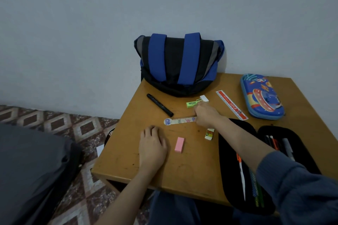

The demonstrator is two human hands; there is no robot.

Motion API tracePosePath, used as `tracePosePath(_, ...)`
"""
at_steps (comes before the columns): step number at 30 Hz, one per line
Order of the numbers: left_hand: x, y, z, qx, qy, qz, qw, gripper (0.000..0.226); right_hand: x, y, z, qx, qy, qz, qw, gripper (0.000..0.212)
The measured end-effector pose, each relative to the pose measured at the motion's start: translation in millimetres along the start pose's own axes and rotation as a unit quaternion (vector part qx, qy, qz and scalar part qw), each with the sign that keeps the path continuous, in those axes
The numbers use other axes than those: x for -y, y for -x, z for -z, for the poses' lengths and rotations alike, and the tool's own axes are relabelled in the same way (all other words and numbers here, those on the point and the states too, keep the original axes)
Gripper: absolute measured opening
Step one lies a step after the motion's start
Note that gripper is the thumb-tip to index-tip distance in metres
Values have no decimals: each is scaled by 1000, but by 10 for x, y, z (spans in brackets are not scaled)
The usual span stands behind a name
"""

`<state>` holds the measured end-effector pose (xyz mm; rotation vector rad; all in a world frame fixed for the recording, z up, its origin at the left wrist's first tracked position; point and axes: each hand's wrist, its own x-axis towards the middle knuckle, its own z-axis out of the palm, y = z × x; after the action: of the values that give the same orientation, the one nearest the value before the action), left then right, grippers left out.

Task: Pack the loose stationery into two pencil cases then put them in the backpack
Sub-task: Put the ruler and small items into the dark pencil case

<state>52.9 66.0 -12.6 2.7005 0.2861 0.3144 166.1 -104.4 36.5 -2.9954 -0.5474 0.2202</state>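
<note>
- The left hand (152, 144) lies palm down on the wooden table (128, 151), fingers loosely bent and holding nothing, with the bare forearm coming in from the near edge.
- The right hand (206, 115) reaches forward across the open black pencil case (226, 151). Its fingers curl down over the right end of a patterned ruler (180, 121), which lies flat. The two hands are apart.
- A grey-blue sleeve (292, 179) is pushed up the right forearm.
- The green eraser (192, 104), just beyond the right hand, carries dark lettering too small to read.
- A small eraser (209, 134) below the right wrist has a yellow and red printed wrapper.
- The red ruler (232, 105) bears white writing along it that I cannot make out.
- On the floor at far left sits a dark grey bundle (33, 166) on patterned tiles (82, 124).
- A black marker (159, 105) lies diagonally near the blue and black backpack (179, 64), which leans against the wall.
- A pink eraser (179, 144) lies just right of the left hand.
- A white eraser (204, 98) lies touching the green one.
- The black pencil case holds pens (274, 144) in both halves.
- A closed blue pencil case (261, 97) with a cartoon print lies at the far right.
</note>
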Motion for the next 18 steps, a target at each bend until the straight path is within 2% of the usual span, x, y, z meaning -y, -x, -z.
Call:
tracePosePath(7,5,-6,-5,2,-6,-1,1000,42,25,-9,59,27,16,19,999,29)
tracePosePath(13,2,-169,27,9,-7,14,1000,46,11,29,45,25,-45,15,999,21)
tracePosePath(18,-190,-378,42,77,29,14,997,51,-9,88,38,10,-61,16,998,22)
